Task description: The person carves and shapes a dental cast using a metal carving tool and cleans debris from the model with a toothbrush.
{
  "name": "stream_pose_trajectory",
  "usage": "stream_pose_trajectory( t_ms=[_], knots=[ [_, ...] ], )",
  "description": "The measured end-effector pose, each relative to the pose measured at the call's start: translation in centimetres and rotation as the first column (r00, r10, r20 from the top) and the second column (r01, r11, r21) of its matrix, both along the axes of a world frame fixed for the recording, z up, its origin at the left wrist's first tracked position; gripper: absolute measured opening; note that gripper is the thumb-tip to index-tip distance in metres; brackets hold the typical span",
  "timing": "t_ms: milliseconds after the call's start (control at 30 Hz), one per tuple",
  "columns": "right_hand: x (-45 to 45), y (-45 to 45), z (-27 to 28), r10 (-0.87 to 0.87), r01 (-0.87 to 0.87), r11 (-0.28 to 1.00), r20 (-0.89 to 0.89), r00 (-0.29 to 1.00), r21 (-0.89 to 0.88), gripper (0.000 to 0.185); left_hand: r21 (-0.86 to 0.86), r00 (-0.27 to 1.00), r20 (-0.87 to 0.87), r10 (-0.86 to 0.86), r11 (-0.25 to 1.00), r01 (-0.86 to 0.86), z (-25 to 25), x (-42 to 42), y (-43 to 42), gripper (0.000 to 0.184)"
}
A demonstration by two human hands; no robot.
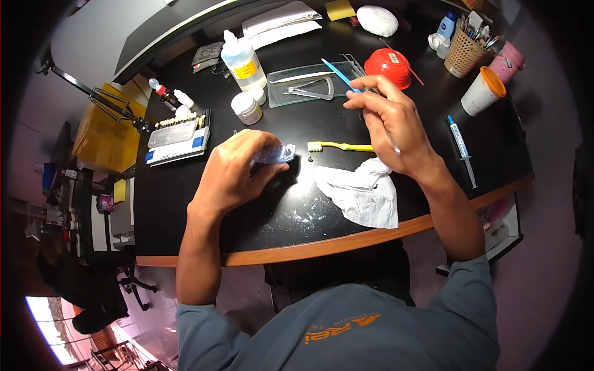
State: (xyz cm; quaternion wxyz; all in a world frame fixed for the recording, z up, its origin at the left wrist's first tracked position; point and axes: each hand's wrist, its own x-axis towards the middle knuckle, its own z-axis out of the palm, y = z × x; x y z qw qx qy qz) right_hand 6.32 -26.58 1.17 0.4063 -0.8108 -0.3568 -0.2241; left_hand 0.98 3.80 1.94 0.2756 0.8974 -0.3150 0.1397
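Just left of the yellow toothbrush [346, 146], the left hand [230, 170] curls closed around a clear, bluish piece [272, 154], thumb beneath it and fingers over the top, so part of that piece is hidden. Above the toothbrush's handle end, the right hand [399, 120] is loosely bent and grips a slim blue tool [336, 72] between thumb and fingers, its blue end angled up and away; a metallic tip shows by the palm, probably the same tool's other end, though the fingers cover the middle. On the person's side of the toothbrush lie a crumpled white cloth [365, 195] and, left of that cloth, scattered white powder [307, 217] on the black tabletop [161, 213]. Beyond the toothbrush sits a glass slab [281, 101] with a metal caliper [309, 91] on it; a red bowl [382, 71] stands beyond and to its right. A labelled bottle [243, 62] stands farther back to the toothbrush's left, and a blue-and-white syringe [460, 145] lies well to its right.
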Motion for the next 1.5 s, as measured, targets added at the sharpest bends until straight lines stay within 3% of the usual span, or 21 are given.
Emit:
stream_pose_trajectory(
  t_ms=[100,200,333,367,567,700,833,933,1167,1300,1500],
  knots=[
    [0.6,-0.3,-0.8,0.076,-0.072,0.996,-0.104,0.992,0.044,0.028,-0.071,0.983,-0.18,0.039,0.996,-0.052,0.6,0.0,0.2,0.037],
    [0.8,-0.9,-0.4,0.136,-0.154,0.977,-0.122,0.983,-0.15,0.027,-0.161,0.933,-0.359,0.022,0.983,-0.085,1.3,-0.2,0.6,0.037],
    [0.1,-0.6,0.1,0.032,-0.226,0.887,-0.433,0.901,-0.404,0.02,-0.134,0.863,-0.504,0.047,0.982,-0.132,1.8,-0.2,1.2,0.039],
    [-0.3,-0.5,0.3,0.02,-0.219,0.892,-0.452,0.892,-0.394,0.014,-0.128,0.861,-0.507,0.044,0.984,-0.126,1.7,0.0,1.5,0.038],
    [0.0,-0.3,-1.3,0.064,-0.174,0.899,-0.273,0.96,-0.402,0.011,-0.283,0.851,-0.505,-0.141,0.959,-0.009,1.9,-0.2,2.0,0.035],
    [-0.7,0.8,-0.6,0.105,-0.185,0.952,-0.311,0.945,-0.243,0.013,-0.324,0.911,-0.358,-0.203,0.942,0.082,0.9,0.3,1.9,0.033],
    [-1.5,1.3,0.1,0.199,-0.218,0.971,-0.176,0.964,-0.095,0.018,-0.066,0.992,0.078,-0.097,0.993,0.102,0.8,-0.2,1.1,0.031],
    [-2.4,1.6,0.8,0.196,-0.213,0.974,-0.19,0.962,-0.072,0.016,0.022,0.984,0.163,-0.071,0.997,0.068,0.4,-0.3,0.8,0.031],
    [-3.2,3.4,-1.1,0.286,-0.301,0.942,-0.115,0.951,-0.146,0.019,0.098,0.981,0.177,-0.073,0.994,0.056,-0.2,-0.2,1.1,0.032],
    [-3.1,3.3,-1.4,0.274,-0.285,0.948,-0.088,0.958,-0.144,0.016,-0.103,1.0,-0.005,-0.026,0.994,0.026,0.0,0.1,1.7,0.031],
    [-3.2,2.8,-0.7,0.253,-0.259,0.955,-0.058,0.966,-0.144,0.011,-0.329,0.923,-0.383,0.049,0.926,-0.186,-0.2,0.0,0.7,0.036]
  ],
)
